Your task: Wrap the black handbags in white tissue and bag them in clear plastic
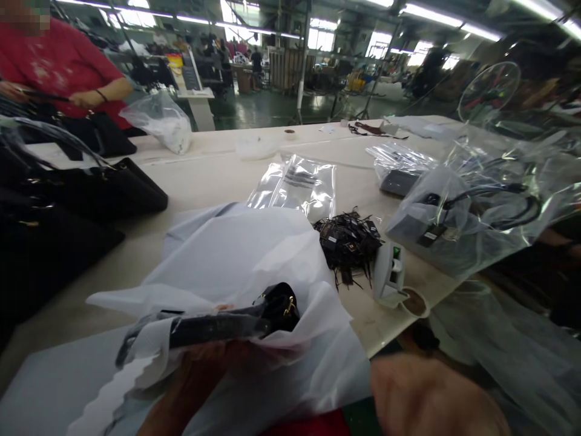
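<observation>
A black bag (281,306) with gold clasps lies partly wrapped in white tissue paper (236,248) at the table's near edge. Its dark handle, in clear film, stretches to the left. My left hand (211,357) is under the handle and paper, gripping the bag from below; its fingers are mostly hidden. At the lower right, my right hand (436,396) is blurred and apart from the bag, with its fingers smeared by motion. A pile of black tags (348,239) with strings lies beyond the paper, beside a white dispenser (389,271).
Black handbags (86,194) stand on the left, near a person in a red shirt (59,66). Clear plastic sleeves (297,184) lie mid-table (200,181). Plastic-wrapped bags (467,212) occupy the right. A fan (490,91) stands behind.
</observation>
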`<state>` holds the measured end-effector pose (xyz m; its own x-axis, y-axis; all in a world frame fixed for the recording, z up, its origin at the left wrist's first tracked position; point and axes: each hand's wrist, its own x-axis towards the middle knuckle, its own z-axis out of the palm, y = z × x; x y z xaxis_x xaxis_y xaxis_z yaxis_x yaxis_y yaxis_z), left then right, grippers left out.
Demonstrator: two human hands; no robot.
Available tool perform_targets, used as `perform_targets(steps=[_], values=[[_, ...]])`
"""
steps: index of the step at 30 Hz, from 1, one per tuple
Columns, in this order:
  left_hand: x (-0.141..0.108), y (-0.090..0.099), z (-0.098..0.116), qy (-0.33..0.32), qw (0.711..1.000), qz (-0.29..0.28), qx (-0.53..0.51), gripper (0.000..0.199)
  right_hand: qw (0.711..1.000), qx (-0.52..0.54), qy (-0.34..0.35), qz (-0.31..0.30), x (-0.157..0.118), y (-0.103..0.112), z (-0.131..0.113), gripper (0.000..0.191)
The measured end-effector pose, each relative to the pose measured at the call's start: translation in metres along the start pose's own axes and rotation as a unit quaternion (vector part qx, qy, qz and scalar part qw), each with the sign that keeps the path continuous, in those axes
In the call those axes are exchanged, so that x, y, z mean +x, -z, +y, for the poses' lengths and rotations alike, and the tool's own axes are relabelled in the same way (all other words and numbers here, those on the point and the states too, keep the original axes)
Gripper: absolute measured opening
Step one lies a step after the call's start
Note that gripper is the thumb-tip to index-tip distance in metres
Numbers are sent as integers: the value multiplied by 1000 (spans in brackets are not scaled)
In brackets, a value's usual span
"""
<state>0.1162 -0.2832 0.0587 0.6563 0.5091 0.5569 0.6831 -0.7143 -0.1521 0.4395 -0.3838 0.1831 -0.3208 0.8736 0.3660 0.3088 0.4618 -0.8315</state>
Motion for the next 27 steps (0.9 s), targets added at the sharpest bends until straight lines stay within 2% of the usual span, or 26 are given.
perform_targets(steps=[2, 4, 5, 7, 10, 14, 17, 21, 23, 25, 27], values=[[2, 2, 0, -28, 999, -6, 37, 22, 993, -77, -15, 84, 13, -1, 25, 21], [3, 4, 0, -45, 997, -8, 66, 18, 983, -148, -9, 111, 27, 0, 49, 36], [3, 4, 0, -45, 996, -9, 71, 17, 981, -165, 1, 98, 35, 0, 57, 40], [2, 4, 0, -43, 997, -14, 68, 15, 989, -141, 34, 40, 46, 1, 67, 35], [-1, 3, 1, -33, 997, -30, 56, 13, 997, -55, 57, 14, 58, -1, 67, 23], [-6, 0, 3, -12, 997, -53, 55, 16, 1000, -8, 2, 27, 65, -7, 64, 5], [-9, -3, 3, -6, 998, -51, 41, 17, 998, 23, -43, 26, 61, -5, 64, 13], [-14, -7, 7, 7, 998, -51, 30, 13, 990, 112, -84, 1, 58, 13, 61, 34], [-17, -9, 10, 45, 995, -77, 35, 12, 989, 119, -83, 20, 69, 22, 58, 42], [-19, -11, 14, 92, 991, -91, 39, 16, 995, 70, -72, 20, 93, 21, 56, 33], [-18, -11, 16, 126, 989, -74, 30, 21, 999, -4, -35, -32, 127, 7, 57, 23]])
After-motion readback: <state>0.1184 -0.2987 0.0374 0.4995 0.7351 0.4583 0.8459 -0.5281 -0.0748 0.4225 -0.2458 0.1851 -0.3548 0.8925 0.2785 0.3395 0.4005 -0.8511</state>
